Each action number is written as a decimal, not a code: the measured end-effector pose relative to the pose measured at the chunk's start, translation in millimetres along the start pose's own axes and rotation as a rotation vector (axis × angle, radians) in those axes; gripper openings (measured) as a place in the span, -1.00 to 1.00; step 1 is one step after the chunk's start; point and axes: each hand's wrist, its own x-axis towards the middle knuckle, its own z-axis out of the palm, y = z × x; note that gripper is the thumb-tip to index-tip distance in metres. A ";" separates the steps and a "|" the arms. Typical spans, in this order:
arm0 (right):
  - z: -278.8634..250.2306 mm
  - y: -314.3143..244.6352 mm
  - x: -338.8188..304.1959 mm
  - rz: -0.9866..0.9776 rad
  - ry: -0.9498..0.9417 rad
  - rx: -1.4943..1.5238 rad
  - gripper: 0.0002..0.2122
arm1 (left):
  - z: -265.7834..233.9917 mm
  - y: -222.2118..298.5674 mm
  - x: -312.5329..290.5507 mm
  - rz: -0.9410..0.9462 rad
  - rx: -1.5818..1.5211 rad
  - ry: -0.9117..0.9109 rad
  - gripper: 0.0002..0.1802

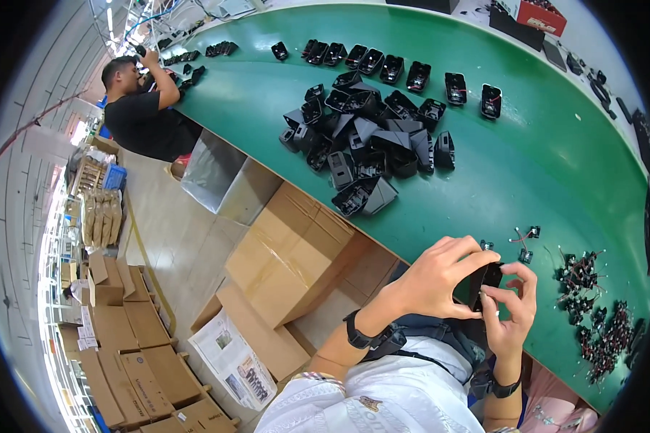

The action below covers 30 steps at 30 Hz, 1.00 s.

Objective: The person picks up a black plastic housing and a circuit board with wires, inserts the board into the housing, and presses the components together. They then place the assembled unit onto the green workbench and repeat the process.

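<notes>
Near the front edge of the green table, both my hands are closed around a black plastic housing (491, 276). My left hand (440, 278) grips it from the left, thumb below and fingers above. My right hand (510, 314) pinches its right side with bent fingers. The inside of the housing is mostly hidden by my fingers. Just beyond my hands lie small black parts with thin wires (526, 256). To the right are two heaps of similar wired parts (580, 278). Farther off, black housings are piled up (365, 137).
A row of black housings with parts inside (391, 69) runs along the far side of the green table (484, 187). Another person (148, 112) works at the far left. Below the table edge stand a plastic-lined bin (213, 173) and a large cardboard box (289, 252). Cartons (148, 379) fill the lower left.
</notes>
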 end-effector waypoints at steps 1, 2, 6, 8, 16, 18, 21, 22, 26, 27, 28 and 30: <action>-2.4 -0.6 -1.4 -0.005 -0.001 -0.003 -0.82 | -0.2 0.1 -1.0 -0.001 -0.007 0.020 -0.12; -5.9 -0.2 -3.1 0.005 -0.042 0.015 -0.78 | -0.3 0.2 -1.3 -0.001 -0.015 0.041 -0.11; -8.3 -22.7 11.0 0.006 -0.104 -0.066 -0.66 | 5.2 -4.0 0.4 -0.003 0.020 0.128 -0.10; -18.8 -10.1 18.8 -0.067 -0.140 -0.117 -0.58 | 14.6 -0.2 5.8 0.048 0.119 0.186 -0.08; -36.4 -7.2 62.9 -0.075 -0.335 -0.051 -0.57 | 20.5 -9.2 15.3 0.162 0.131 0.256 0.01; -35.2 -1.7 65.6 -0.163 -0.344 -0.123 -0.57 | 9.9 -8.1 20.1 0.176 0.110 0.272 0.02; -47.9 2.9 109.7 -0.171 -0.242 -0.168 -0.69 | -17.7 1.0 20.0 0.095 0.228 0.389 -0.13; -53.9 21.0 128.8 -0.237 -0.172 -0.207 -0.72 | -24.4 -2.5 13.7 0.103 0.239 0.392 -0.13; -67.1 103.8 216.8 0.020 -0.129 -0.403 -0.74 | -51.6 -44.6 -9.2 -0.188 0.530 0.714 -0.50; -71.5 130.3 229.5 0.008 -0.118 -0.408 -0.74 | -56.6 -48.0 -12.7 -0.213 0.580 0.711 -0.46; -72.9 156.8 241.7 -0.009 -0.099 -0.519 -0.73 | -56.1 -54.5 -15.2 -0.260 0.614 0.692 -0.45; -59.3 174.5 251.9 -0.028 -0.079 -0.630 -0.72 | -54.1 -63.2 -21.3 -0.336 0.679 0.674 -0.43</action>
